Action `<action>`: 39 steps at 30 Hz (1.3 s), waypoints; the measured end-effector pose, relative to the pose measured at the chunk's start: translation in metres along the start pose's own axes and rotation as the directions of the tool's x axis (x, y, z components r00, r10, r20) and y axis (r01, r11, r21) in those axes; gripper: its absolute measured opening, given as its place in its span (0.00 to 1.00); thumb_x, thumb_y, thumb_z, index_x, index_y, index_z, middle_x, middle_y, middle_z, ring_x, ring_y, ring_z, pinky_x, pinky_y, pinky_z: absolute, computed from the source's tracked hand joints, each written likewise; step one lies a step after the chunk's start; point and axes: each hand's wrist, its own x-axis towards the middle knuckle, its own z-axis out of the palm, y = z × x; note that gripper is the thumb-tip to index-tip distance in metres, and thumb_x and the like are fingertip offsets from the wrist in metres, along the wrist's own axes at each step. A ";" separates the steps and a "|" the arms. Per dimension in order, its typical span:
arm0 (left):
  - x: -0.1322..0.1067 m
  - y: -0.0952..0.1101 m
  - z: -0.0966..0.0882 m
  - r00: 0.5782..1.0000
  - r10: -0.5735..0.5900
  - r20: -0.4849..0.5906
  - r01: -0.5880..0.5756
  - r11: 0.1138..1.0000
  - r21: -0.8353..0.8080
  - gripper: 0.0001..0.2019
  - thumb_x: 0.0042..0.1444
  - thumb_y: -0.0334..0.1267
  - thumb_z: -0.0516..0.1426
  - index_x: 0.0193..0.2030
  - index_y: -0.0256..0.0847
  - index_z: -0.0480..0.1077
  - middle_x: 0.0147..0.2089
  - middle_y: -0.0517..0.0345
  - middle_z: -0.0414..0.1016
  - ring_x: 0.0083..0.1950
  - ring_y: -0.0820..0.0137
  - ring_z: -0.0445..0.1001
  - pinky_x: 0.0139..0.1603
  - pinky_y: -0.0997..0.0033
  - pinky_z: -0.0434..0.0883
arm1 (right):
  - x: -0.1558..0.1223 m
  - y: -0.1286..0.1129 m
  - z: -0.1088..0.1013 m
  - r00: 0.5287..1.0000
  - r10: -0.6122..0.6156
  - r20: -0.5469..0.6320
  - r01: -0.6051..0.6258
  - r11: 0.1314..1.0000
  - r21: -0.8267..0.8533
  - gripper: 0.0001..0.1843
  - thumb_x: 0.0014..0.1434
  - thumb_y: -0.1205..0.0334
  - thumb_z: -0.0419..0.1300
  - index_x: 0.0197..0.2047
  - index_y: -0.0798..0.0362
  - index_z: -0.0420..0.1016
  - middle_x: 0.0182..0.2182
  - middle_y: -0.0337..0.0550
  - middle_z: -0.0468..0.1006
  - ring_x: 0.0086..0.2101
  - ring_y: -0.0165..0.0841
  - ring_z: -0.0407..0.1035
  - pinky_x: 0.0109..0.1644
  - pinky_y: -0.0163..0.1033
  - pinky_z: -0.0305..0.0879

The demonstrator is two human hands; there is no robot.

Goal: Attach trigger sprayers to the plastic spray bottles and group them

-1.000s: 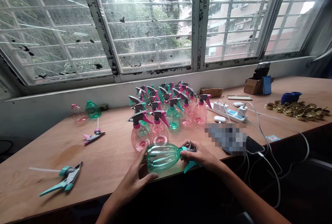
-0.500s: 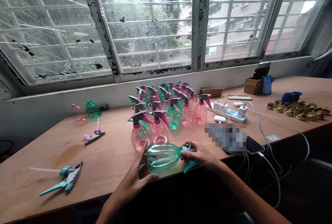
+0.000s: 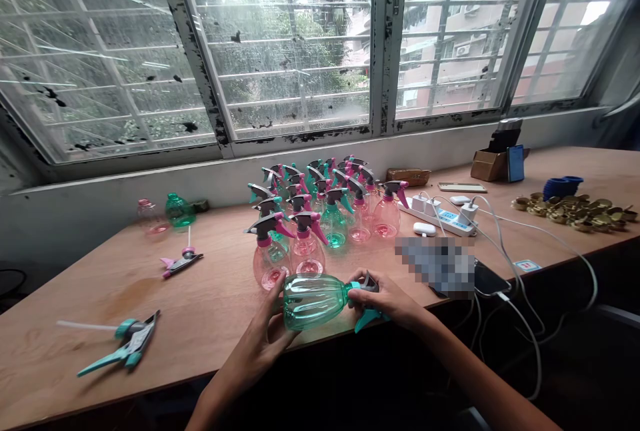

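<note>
A clear green spray bottle point(image 3: 315, 300) lies on its side at the front edge of the wooden table point(image 3: 200, 298). My left hand point(image 3: 267, 344) cups its round base from below, fingers wrapped around it. My right hand point(image 3: 387, 299) is closed on the teal and grey trigger head point(image 3: 367, 314) at the bottle's neck. Just behind stands a cluster of several pink and green spray bottles point(image 3: 320, 218) with trigger heads fitted.
Loose trigger heads lie at the left: a teal one point(image 3: 123, 341) and a pink one point(image 3: 181, 261). Two headless bottles point(image 3: 167, 213) stand by the wall. A power strip with cables point(image 3: 445, 218), a phone point(image 3: 490, 279), gold caps point(image 3: 575, 210) and a cardboard box point(image 3: 487, 164) are at the right.
My left hand has shifted slightly on the bottle's base, thumb moving up along its side. The bottle and my right hand stay almost still.
</note>
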 end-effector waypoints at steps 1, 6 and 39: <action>0.000 0.000 0.000 1.000 -0.004 0.002 0.004 1.000 -0.012 0.42 0.66 0.41 0.59 0.77 0.60 0.36 0.80 0.57 0.39 0.76 0.49 0.53 0.73 0.50 0.61 | 0.000 0.000 0.000 1.000 -0.002 0.003 0.002 1.000 0.000 0.20 0.56 0.49 0.72 0.41 0.55 0.74 0.30 0.42 0.83 0.27 0.32 0.75 0.34 0.37 0.69; 0.000 0.008 -0.001 0.995 -0.085 0.044 0.088 0.994 -0.069 0.46 0.62 0.42 0.63 0.77 0.55 0.38 0.79 0.53 0.44 0.75 0.49 0.56 0.73 0.49 0.61 | 0.000 -0.002 0.001 1.000 -0.001 0.001 0.001 1.000 -0.015 0.20 0.55 0.48 0.72 0.41 0.54 0.75 0.29 0.41 0.83 0.27 0.32 0.75 0.35 0.37 0.70; 0.001 0.004 -0.001 0.998 -0.055 0.020 0.055 0.998 0.006 0.45 0.63 0.42 0.63 0.77 0.55 0.39 0.80 0.52 0.42 0.76 0.48 0.53 0.74 0.49 0.60 | -0.001 -0.005 0.001 1.000 -0.001 -0.003 0.001 1.000 -0.014 0.19 0.57 0.51 0.72 0.41 0.55 0.74 0.30 0.41 0.83 0.28 0.31 0.74 0.36 0.37 0.69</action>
